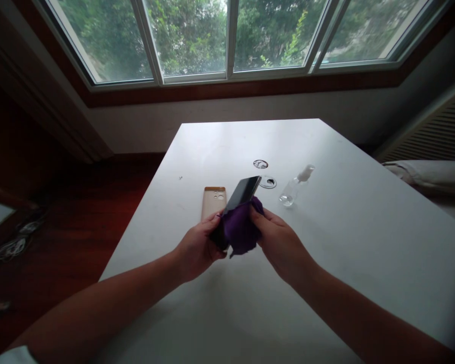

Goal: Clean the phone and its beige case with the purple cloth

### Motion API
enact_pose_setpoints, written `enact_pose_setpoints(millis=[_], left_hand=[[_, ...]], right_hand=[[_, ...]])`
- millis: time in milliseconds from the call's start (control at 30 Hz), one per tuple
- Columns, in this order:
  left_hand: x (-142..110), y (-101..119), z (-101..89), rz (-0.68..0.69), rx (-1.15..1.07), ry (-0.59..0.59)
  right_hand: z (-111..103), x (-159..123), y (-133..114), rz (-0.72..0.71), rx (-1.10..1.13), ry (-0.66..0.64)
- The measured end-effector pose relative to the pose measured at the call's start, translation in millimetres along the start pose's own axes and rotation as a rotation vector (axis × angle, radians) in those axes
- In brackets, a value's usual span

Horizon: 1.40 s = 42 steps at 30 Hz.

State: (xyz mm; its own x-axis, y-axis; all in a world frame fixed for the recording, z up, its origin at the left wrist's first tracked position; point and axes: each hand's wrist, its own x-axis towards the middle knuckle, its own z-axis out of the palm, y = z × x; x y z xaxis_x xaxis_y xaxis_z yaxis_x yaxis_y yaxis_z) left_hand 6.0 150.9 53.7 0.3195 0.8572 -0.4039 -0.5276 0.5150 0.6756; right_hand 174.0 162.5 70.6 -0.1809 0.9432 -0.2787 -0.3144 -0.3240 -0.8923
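My left hand (197,247) grips the lower end of a black phone (243,192), which tilts up and away over the white table (326,242). A purple cloth (239,227) is pressed against the phone's lower part by my right hand (278,240), whose fingers are closed on the cloth. Just beyond my left hand, a tan phone case (213,200) lies flat on the table. To the right of the phone lies a small clear spray bottle (293,188) on its side.
Two round cable holes (264,173) sit in the table behind the phone. A wide window (231,35) spans the far wall. Dark wooden floor (72,212) lies left of the table, and a pale cushion (428,172) at right.
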Motion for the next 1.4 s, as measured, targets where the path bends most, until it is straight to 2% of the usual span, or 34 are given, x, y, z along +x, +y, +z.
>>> enact_pose_setpoints(millis=[133,300,467,667,933,1167,1267,1400], left_hand=[[-4,-1,3.8,0.119,0.079,-0.019],[-4,-1,0.9,0.267,0.335,0.06],[1,7,-1.4,0.261,0.469,0.15],[4,13,-2.9,0.204,0.556,0.216],[1,22,-3.4,0.141,0.72,0.118],[-1,44,-20.7,0.182,0.983,-0.003],[2,51,-26.5,0.204,1.092,-0.005],[8,51,-33.0,0.226,1.26,0.05]], right_hand=[[-4,3,-2,0.036,0.006,-0.001],[2,-4,1,0.081,-0.088,-0.095],[-5,1,4,0.139,-0.181,-0.091],[-11,6,13,0.143,-0.191,-0.185],[-11,8,19,0.106,-0.206,-0.147],[-5,10,22,0.089,-0.197,-0.152],[-3,16,28,0.061,-0.244,-0.144],[-5,25,40,0.013,-0.429,-0.058]])
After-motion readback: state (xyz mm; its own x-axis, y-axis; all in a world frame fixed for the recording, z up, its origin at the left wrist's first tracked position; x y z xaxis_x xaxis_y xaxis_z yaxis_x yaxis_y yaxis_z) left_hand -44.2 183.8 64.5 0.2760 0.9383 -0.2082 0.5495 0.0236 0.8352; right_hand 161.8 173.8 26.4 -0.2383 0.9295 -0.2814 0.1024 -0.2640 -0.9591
